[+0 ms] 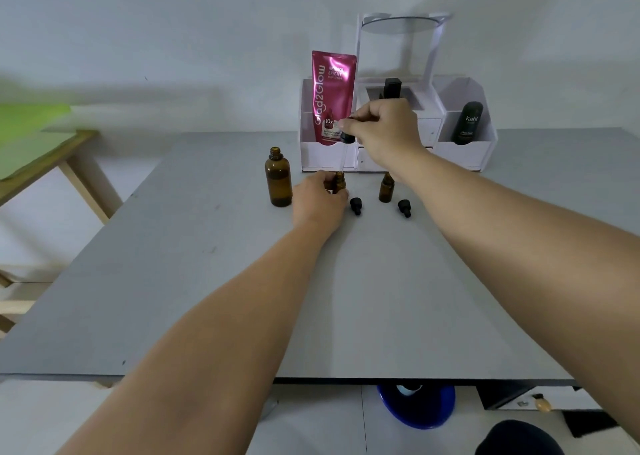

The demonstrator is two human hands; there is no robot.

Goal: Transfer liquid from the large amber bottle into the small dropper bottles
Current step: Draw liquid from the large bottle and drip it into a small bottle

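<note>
Past the middle of the grey table (242,316), toward its far edge, the left hand (317,201) grips a small dropper bottle (339,181), fingers curled round its body from the left. The bottle stands upright with its mouth uncapped. Just to its right two black dropper caps (355,206) (404,208) lie loose on the table. A second small bottle (386,189) stands between and a little beyond them, untouched. The large amber bottle (278,181) stands open and upright just left of the left hand.

Above the held bottle the right hand (384,129) is raised off the table, thumb and fingers pinching the black bulb of a dropper (347,136). Its glass tube hangs nearly vertical, and the tip sits directly over the held bottle's mouth. Whether the tip is already inside the neck, or whether the tube carries liquid, cannot be told. The coming squeeze likely depends on keeping tube and neck on one line.

At the table's far edge a white organizer (464,153) holds a pink pouch (332,98) and a black Kahf bottle (468,123)
</note>
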